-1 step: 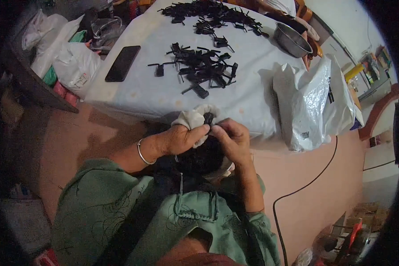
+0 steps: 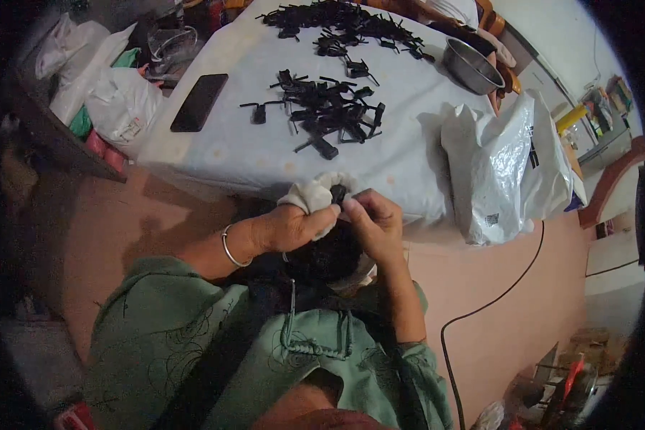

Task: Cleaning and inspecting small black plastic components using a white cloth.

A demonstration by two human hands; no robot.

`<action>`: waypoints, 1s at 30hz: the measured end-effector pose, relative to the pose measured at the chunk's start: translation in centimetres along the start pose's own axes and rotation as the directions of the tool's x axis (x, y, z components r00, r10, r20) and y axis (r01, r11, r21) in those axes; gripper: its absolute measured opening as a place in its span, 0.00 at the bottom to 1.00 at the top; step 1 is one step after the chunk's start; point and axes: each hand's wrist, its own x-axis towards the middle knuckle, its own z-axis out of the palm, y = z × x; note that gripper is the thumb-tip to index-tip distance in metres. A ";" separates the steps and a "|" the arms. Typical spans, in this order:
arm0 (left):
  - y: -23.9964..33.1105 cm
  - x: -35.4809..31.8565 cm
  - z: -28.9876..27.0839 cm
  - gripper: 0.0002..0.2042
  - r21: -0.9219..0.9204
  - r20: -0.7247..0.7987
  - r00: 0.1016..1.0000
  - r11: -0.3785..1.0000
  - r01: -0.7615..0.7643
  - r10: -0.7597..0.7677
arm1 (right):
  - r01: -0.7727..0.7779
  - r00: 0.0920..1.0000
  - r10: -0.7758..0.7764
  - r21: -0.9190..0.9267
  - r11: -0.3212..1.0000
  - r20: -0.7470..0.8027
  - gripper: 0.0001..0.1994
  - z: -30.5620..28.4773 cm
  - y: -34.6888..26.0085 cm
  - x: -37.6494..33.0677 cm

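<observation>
Just past the table's near edge, my left hand [image 2: 290, 228] is closed around a small black part [image 2: 338, 193]. Off-white cloth [image 2: 314, 193], perhaps a glove, covers its fingers, while the thumb is bare. My right hand [image 2: 378, 223] is bare and pinches at the same part, thumb and forefinger together at its right side. Fingers hide much of the part, so its exact kind cannot be made out. Beyond the hands, a pile of similar black parts with thin arms [image 2: 330, 107] lies on the white-covered table [image 2: 244, 154].
A larger heap of black parts [image 2: 351, 25] lies farther back. A dark phone [image 2: 199, 103] rests at the left, a metal bowl [image 2: 473, 66] at the far right. White plastic bags [image 2: 491, 172] stand right; others [image 2: 125, 107] sit left. A black cable [image 2: 491, 299] runs across the floor.
My right thumb and fingers have shifted slightly on the black part, which shows a little more between the hands. The rest looks the same.
</observation>
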 end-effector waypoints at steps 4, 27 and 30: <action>0.5 -0.9 -1.2 0.16 0.076 0.023 1.000 0.997 0.016 -0.018 | -0.087 0.996 0.088 0.046 0.995 -0.022 0.08 1.7 -1.0 0.6; -2.6 -2.1 -2.2 0.19 0.560 0.354 0.934 0.789 -0.252 0.048 | -0.065 0.990 -0.046 -0.725 0.685 -0.132 0.11 2.8 -1.6 5.6; -2.1 -1.1 -2.7 0.14 0.572 0.320 0.947 0.804 -0.164 -0.034 | -0.041 0.992 -0.082 -0.877 0.479 -0.091 0.13 2.3 0.0 6.7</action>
